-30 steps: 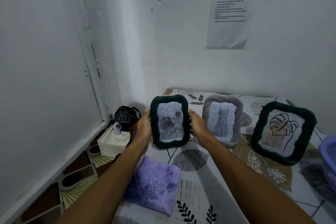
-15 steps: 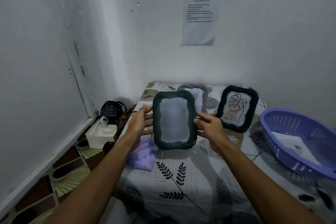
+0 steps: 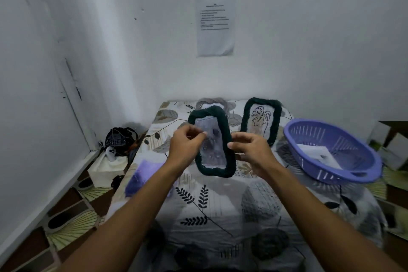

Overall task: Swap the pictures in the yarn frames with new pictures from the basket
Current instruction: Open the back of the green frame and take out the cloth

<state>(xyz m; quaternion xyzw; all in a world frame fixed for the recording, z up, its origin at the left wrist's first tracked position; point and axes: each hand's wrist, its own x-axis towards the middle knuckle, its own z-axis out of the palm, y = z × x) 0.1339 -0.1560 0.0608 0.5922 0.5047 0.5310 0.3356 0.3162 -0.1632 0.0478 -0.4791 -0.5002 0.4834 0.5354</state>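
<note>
Above the bed (image 3: 220, 210), the dark green yarn frame (image 3: 223, 139) is held up between both hands. The left hand (image 3: 185, 146) pinches at the picture (image 3: 212, 146) in the frame's opening; the right hand (image 3: 254, 150) grips the frame's right edge with curled fingers (image 3: 237, 144). Right of the frame sits the purple basket (image 3: 362, 174) holding white pictures (image 3: 318, 154). Behind the frame, another green frame (image 3: 260, 121) shows a leaf drawing. The wall notice (image 3: 215, 24) above the frame is too blurred to read.

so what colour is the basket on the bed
Purple-blue plastic basket, slotted sides; head view.
</note>
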